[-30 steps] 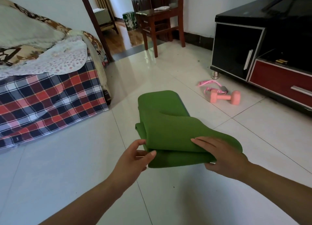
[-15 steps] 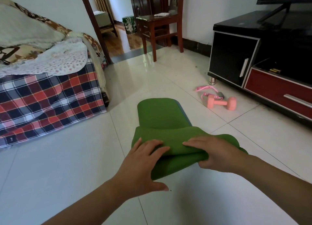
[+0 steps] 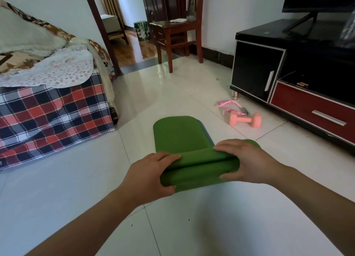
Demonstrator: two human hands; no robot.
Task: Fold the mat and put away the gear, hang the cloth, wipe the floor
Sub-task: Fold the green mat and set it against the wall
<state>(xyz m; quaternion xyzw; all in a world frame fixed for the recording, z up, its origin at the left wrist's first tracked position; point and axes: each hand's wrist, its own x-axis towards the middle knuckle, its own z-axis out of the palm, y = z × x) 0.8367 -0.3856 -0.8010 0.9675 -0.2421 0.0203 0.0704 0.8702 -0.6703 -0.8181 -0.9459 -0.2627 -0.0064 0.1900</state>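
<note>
Plaid-covered bed [image 3: 53, 111] at left, left hand [image 3: 148, 176] with fingers curled round the near fold of the green mat [image 3: 180, 138] on the tiled floor [image 3: 57, 178], right hand [image 3: 245, 162] likewise gripping it, pink dumbbell [image 3: 245, 119] by the cabinet [image 3: 307, 82]

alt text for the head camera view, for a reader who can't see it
A person's left hand and right hand grip the folded near end of a green mat lying on a white tiled floor. A pink dumbbell and pink jump rope lie near a TV cabinet at right; a plaid-covered bed stands at left.
</note>
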